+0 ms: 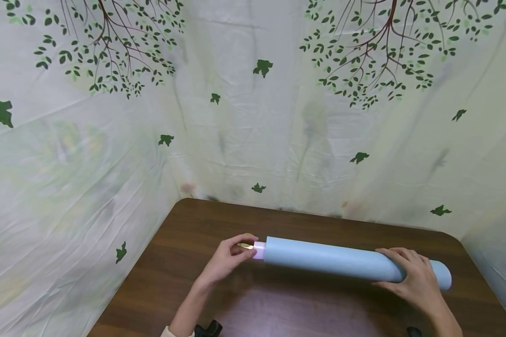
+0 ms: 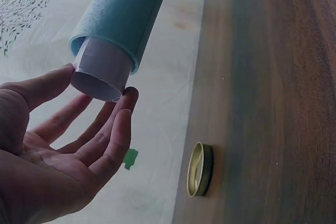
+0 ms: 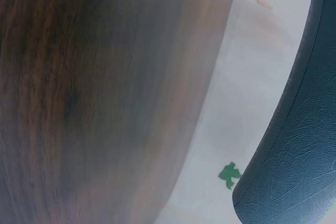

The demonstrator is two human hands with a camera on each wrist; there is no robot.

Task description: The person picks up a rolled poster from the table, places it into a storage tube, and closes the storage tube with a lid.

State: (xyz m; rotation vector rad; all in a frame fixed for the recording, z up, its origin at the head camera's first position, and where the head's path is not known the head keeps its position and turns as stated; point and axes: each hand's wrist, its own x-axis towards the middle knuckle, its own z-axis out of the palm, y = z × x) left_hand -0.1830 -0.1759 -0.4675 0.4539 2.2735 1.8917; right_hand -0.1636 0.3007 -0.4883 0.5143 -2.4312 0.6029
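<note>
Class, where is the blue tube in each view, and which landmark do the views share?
Head: the blue tube is lower right of centre, slanting slightly.
Left wrist: the blue tube enters at the top, left of centre.
Right wrist: the blue tube runs down the right edge.
Shared landmark: the brown wooden table.

My L hand (image 1: 226, 260) and R hand (image 1: 414, 274), both bare. Back from L grip, past a bare wrist: cream sleeve cuff (image 1: 173, 333), only its edge in view. Beside it, inner side: chunky blk gear (image 1: 208, 329) w/ squarish, blunt end. Back from R grip, inner side: small blk rounded pc (image 1: 414, 332), mostly cut off, details unclear. R forearm bare too, as far as shown.
</note>
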